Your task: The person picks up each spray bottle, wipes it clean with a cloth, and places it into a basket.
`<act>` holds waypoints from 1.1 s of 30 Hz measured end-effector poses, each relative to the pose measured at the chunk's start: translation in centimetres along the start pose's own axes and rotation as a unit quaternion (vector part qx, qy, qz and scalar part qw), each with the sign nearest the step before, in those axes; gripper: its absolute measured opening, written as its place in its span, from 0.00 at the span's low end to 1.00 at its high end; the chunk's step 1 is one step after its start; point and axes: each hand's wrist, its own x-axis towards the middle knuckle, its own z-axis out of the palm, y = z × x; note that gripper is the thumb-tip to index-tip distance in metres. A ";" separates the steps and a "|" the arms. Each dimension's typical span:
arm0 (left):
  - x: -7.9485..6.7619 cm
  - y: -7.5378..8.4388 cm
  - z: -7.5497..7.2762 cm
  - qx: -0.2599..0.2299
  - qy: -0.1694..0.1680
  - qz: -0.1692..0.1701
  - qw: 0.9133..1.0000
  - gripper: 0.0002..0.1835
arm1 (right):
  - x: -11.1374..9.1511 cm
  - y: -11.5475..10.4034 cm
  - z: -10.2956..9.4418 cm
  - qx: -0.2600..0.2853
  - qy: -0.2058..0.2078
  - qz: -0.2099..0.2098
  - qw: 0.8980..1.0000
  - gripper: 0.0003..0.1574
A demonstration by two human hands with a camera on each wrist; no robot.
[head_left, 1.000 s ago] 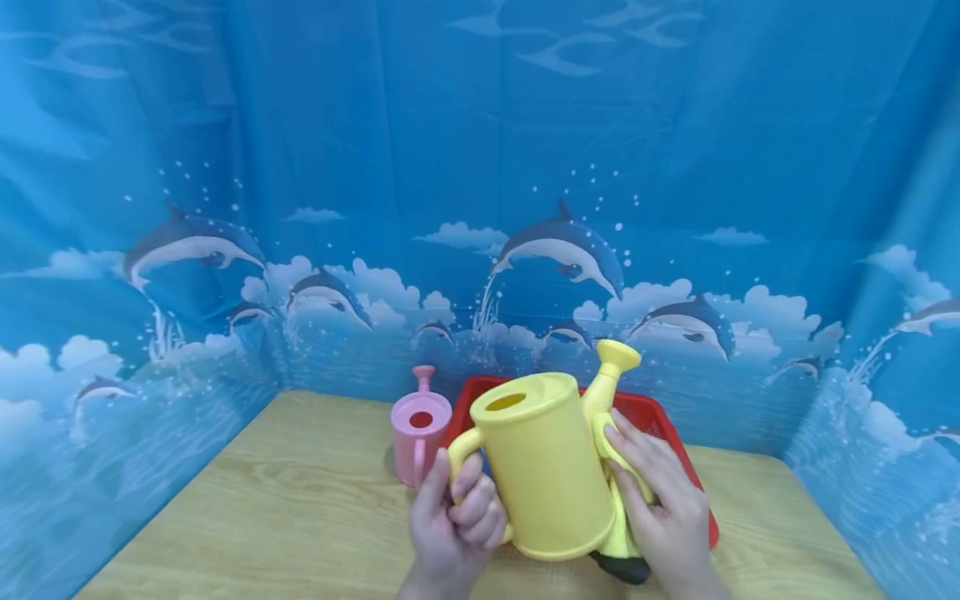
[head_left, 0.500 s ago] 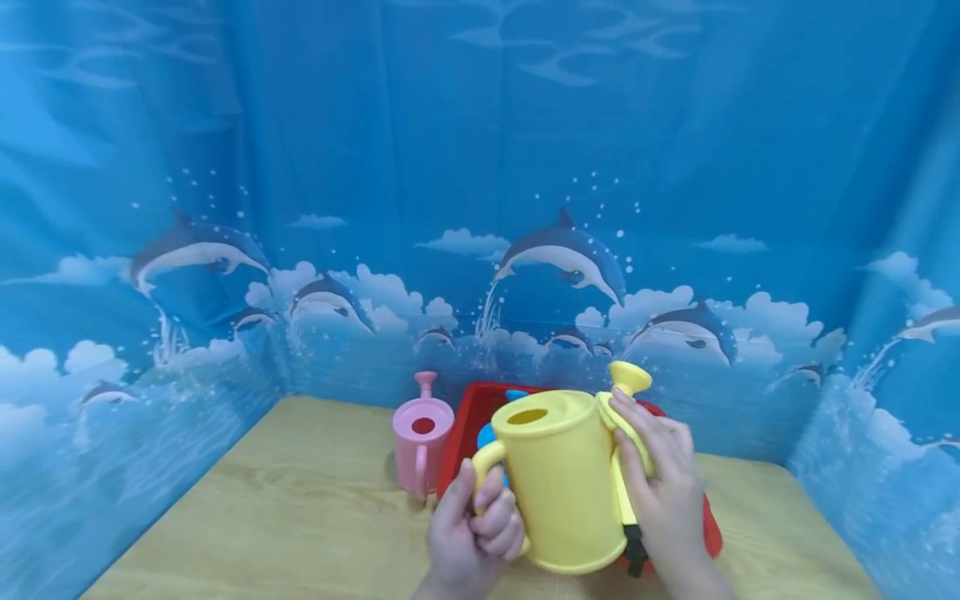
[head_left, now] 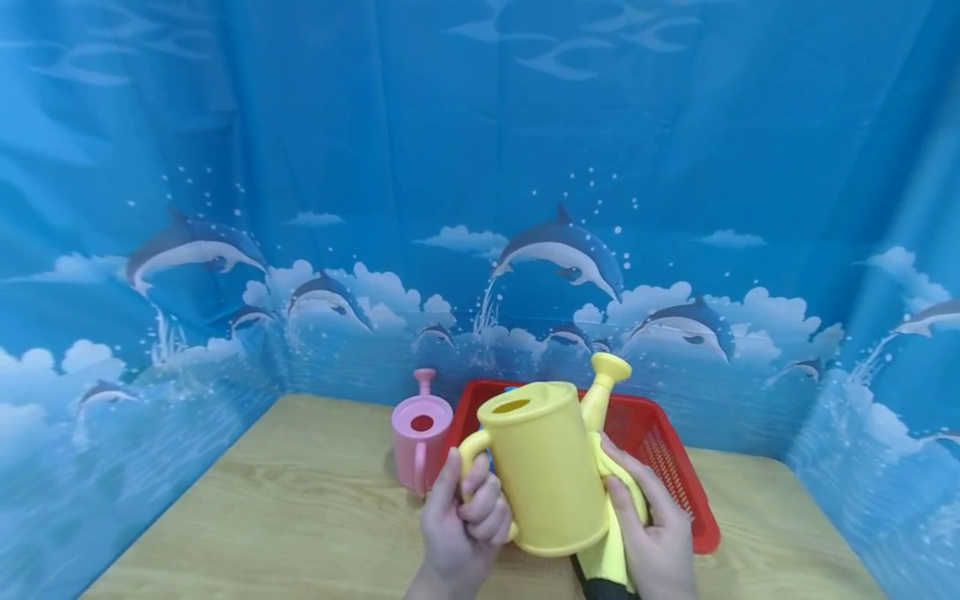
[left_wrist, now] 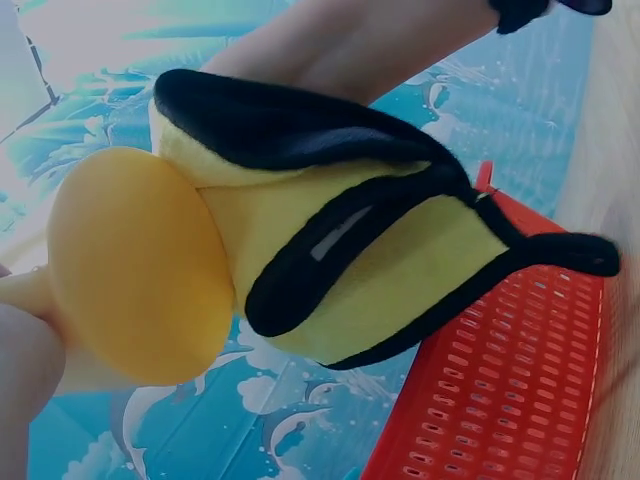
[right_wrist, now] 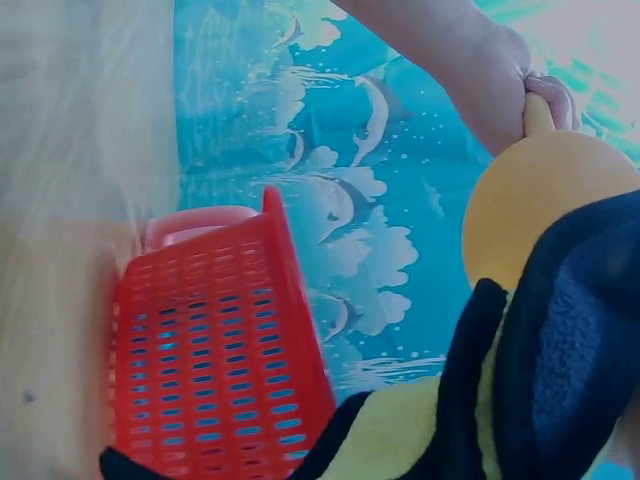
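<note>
A yellow watering can (head_left: 551, 471) is held up over the table, tilted, its spout pointing up to the right. My left hand (head_left: 468, 521) grips its handle, fingers curled round it. On the spout side, my right hand (head_left: 660, 525) pinches a yellow cloth (head_left: 611, 554) with black edging against the can near the lower spout. From below, the left wrist view shows the can's round base (left_wrist: 140, 270) beside the hanging cloth, whose black trim ends in a loop (left_wrist: 575, 252). The right wrist view has the cloth overlapping part of the base.
Behind the can stands a red perforated basket (head_left: 663, 454), with a bit of something blue showing in it. A pink watering can (head_left: 420, 450) stands upright left of the basket on the wooden table (head_left: 300, 492). A blue dolphin-print curtain (head_left: 480, 167) surrounds the table.
The can shifted right and down, then back left and slightly up. My right hand slid the cloth up near the spout's head, then down again to the lower spout.
</note>
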 end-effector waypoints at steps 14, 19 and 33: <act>0.6 1.2 -0.6 0.003 0.018 0.041 0.999 0.23 | 0.2 0.5 -2.2 0.035 -0.051 -0.101 0.993 0.24; 0.4 1.2 -0.4 0.085 0.043 0.012 0.995 0.25 | 0.6 -1.1 -4.5 0.090 0.014 0.046 0.995 0.20; 0.0 1.0 -0.3 0.253 0.062 -0.034 0.965 0.23 | 1.9 -0.9 -7.6 0.120 0.135 0.009 0.984 0.20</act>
